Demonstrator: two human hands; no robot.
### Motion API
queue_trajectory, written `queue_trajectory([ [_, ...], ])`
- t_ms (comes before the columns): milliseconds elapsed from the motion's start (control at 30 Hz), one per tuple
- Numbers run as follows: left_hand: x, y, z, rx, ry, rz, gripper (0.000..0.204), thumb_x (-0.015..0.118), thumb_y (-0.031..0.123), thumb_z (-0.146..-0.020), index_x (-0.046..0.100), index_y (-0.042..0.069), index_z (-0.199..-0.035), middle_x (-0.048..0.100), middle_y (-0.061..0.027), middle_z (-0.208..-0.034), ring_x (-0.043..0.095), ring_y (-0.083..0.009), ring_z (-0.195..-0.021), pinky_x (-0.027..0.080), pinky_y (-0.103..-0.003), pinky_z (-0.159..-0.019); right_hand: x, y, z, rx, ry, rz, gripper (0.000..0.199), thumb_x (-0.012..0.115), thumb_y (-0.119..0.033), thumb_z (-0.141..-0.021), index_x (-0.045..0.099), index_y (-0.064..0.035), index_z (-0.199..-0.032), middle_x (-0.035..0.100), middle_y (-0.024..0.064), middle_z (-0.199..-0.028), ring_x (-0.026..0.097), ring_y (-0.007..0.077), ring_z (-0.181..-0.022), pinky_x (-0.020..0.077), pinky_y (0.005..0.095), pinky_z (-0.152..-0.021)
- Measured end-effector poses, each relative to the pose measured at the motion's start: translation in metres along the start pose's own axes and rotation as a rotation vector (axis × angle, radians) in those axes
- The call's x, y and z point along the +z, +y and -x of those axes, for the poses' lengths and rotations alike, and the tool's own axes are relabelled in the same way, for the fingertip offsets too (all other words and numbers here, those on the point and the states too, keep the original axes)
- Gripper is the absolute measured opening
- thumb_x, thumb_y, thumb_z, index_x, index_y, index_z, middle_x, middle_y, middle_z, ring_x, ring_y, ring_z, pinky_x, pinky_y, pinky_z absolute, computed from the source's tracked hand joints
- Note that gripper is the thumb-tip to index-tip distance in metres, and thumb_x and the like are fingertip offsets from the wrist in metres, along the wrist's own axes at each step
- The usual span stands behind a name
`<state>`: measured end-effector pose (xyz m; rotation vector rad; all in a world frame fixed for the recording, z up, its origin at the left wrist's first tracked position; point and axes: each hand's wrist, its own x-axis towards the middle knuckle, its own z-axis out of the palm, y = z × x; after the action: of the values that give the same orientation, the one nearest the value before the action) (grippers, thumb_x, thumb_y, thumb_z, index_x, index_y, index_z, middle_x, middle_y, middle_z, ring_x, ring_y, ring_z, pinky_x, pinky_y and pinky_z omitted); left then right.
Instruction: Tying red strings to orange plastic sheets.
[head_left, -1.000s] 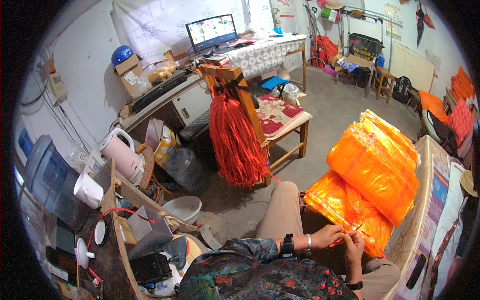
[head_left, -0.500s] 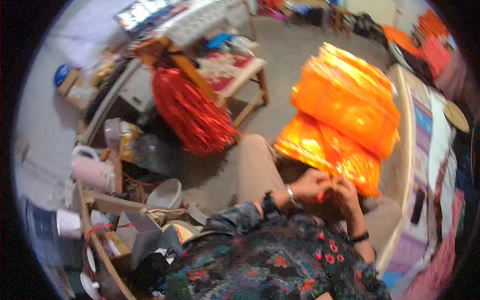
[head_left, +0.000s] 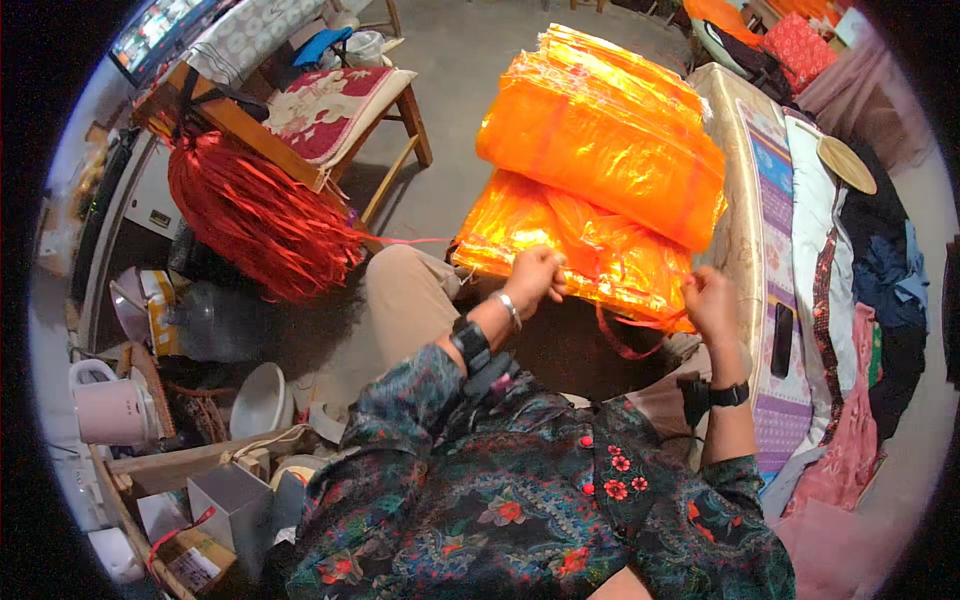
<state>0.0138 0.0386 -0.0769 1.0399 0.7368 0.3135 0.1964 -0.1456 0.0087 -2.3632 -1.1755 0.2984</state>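
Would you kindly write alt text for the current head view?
A person's left hand and right hand are at the near edge of folded orange plastic, a red strip looping below; red strands hang from a wooden chair.

A dark blouse [head_left: 500, 540] patterned with red flowers and teal swirls has red buttons [head_left: 587, 441] and sleeves [head_left: 400, 378] ending short of the wrists. Trousers [head_left: 408, 308] are beige. Left: silver bangle [head_left: 511, 311], black wristband [head_left: 470, 342]; right: black strap [head_left: 730, 396].

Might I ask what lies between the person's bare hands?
The near edge of the shiny orange plastic stack, plus a looping flat red strip, in the head view.
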Motion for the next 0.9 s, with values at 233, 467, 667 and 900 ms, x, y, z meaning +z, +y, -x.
queue_trajectory([
  [233, 0.007, -0.015, -0.068, -0.424, -0.057, 0.349, 0.024, 0.043, 0.028, -0.085, 0.048, 0.006, -0.078, 0.047, -0.0057, -0.054, 0.045, -0.0160, -0.043, 0.036, -0.026, -0.039, 0.044, -0.061, -0.059, -0.144, 0.170, 0.136, 0.020, 0.059, -0.026, -0.069, 0.063, -0.0084, -0.075, 0.060, 0.0144, -0.070, 0.058, 0.0318, -0.069, 0.0459, 0.0393, -0.060],
  [467, 0.021, -0.014, -0.081, -0.302, 0.078, 0.333, 0.015, 0.045, 0.019, -0.081, 0.051, 0.008, -0.072, 0.039, 0.0001, -0.048, 0.035, -0.0105, -0.037, 0.028, -0.026, -0.032, 0.092, -0.068, -0.097, -0.033, -0.113, 0.345, 0.026, 0.063, -0.030, -0.066, 0.064, -0.0063, -0.075, 0.060, 0.0155, -0.070, 0.059, 0.0300, -0.069, 0.0457, 0.0378, -0.059],
  [667, -0.032, -0.018, -0.106, 0.168, 0.097, -0.611, 0.013, 0.054, 0.016, -0.064, 0.057, 0.004, -0.064, 0.054, -0.0096, -0.055, 0.050, -0.0203, -0.042, 0.039, -0.035, -0.040, 0.075, -0.021, -0.120, 0.343, -0.293, -0.435, 0.013, 0.063, -0.016, -0.066, 0.062, -0.0039, -0.066, 0.055, 0.0046, -0.056, 0.049, 0.0131, -0.049, 0.0358, 0.0274, -0.044],
  [900, -0.002, 0.035, -0.070, 0.132, 0.093, -1.370, 0.017, 0.054, 0.010, -0.061, 0.059, 0.005, -0.076, 0.058, -0.0149, -0.080, 0.054, -0.0333, -0.071, 0.044, -0.041, -0.063, 0.074, -0.006, -0.118, 0.547, -0.242, -0.686, 0.010, 0.060, -0.011, -0.070, 0.055, -0.0062, -0.062, 0.043, -0.0025, -0.049, 0.035, 0.0072, -0.040, 0.0251, 0.0234, -0.038],
])
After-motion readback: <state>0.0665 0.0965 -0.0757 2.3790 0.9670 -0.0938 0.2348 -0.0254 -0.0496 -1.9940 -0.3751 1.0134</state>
